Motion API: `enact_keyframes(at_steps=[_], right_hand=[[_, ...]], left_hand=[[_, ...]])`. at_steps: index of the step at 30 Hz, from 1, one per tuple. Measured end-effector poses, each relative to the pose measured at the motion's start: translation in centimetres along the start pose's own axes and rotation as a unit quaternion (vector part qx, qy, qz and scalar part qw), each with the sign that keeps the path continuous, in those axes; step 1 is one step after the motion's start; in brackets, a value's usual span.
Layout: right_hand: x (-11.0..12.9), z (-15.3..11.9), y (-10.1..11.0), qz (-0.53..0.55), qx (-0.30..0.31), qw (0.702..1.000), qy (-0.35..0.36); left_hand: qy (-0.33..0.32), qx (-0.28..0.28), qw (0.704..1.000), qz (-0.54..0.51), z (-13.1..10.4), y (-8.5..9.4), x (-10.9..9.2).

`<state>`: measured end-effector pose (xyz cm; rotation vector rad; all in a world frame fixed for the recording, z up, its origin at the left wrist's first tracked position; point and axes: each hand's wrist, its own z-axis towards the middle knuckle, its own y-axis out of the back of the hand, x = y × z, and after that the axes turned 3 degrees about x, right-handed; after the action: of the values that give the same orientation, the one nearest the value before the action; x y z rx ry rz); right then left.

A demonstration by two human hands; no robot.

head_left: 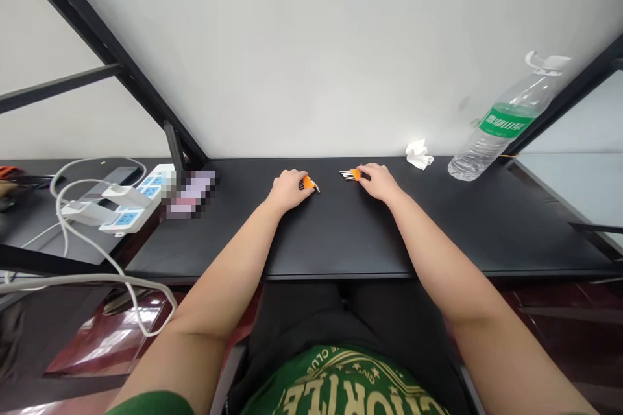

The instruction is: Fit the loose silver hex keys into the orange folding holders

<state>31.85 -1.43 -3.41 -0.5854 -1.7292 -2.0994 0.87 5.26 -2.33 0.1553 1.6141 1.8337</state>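
Observation:
My left hand (289,190) rests on the black table with its fingers closed on a hex key set (308,182). The set has an orange holder with several thin metal keys, and part of it is hidden by the fingers. To the right, my right hand (379,181) pinches a second hex key set (349,175) by its orange holder. Its silver keys lie side by side and point left. Both sets are at the table surface, with a gap between them.
A tall clear water bottle (503,122) with a green label stands at the right, beside a crumpled white tissue (419,154). At the left are a phone-like blurred item (192,194), a white power strip (141,200) and looping white cables (92,243). A white wall (311,52) backs the table (335,240).

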Motion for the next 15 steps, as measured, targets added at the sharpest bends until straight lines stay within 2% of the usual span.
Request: enact_keyframes(at_steps=[5, 7, 10, 12, 15], right_hand=[[1.7, -0.8, -0.1, 0.027, 0.019, 0.999, 0.041], [2.6, -1.2, 0.0, 0.058, 0.052, 0.995, 0.058], [3.5, -1.6, 0.0, 0.086, 0.072, 0.992, 0.062], [3.6, -1.6, -0.2, 0.086, 0.055, 0.993, 0.065], [3.7, -1.7, -0.6, 0.087, 0.058, 0.990, 0.094]], left_hand=[[0.072, -0.024, 0.997, 0.008, -0.1, 0.1, 0.4], [0.071, -0.049, 0.996, 0.015, -0.3, 0.5, -0.2], [-0.017, -0.081, 0.997, 0.001, -0.9, 0.9, -1.8], [-0.100, -0.042, 0.994, -0.022, -1.2, 0.8, -3.0], [-0.171, 0.020, 0.985, -0.018, -1.5, 0.2, -4.3]])
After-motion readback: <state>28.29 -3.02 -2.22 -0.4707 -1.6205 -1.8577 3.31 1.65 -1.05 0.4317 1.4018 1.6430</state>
